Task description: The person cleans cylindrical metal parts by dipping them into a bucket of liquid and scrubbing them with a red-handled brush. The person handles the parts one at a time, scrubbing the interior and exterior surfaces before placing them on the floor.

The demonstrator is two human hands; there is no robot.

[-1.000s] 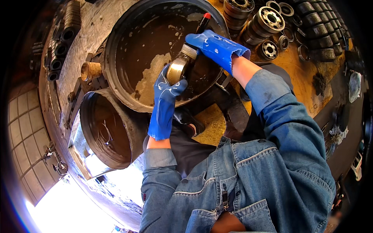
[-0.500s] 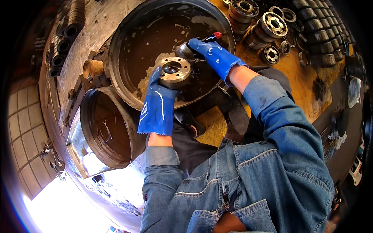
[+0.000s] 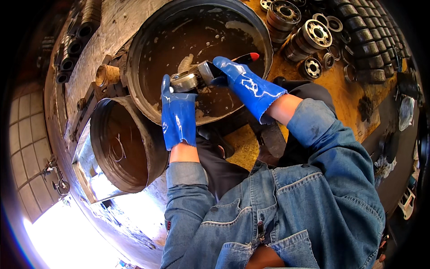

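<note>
Both my hands wear blue rubber gloves and are over a wide round basin (image 3: 132, 85) with murky brown liquid in it. My left hand (image 3: 178, 105) is closed round a thick round metal part (image 3: 184, 82), tilted so its edge faces me. In my right hand (image 3: 237, 74) is a paintbrush (image 3: 206, 72) with a broad metal ferrule and a black handle (image 3: 244, 58) ending in red. The brush end is close against the metal part. Its bristles are mostly hidden, and I cannot tell whether they touch.
Left of my left arm stands an open drum (image 3: 150, 154) with brown contents. A rusty pipe end (image 3: 107, 75) juts beside the basin. Stacked metal hubs (image 3: 317, 33), loose rings (image 3: 333, 23) and rows of dark cylinders (image 3: 365, 42) stand at the far right.
My left hand has tipped the metal part, so its holed face no longer shows. My right hand has moved slightly left and down, bringing the brush closer to the part.
</note>
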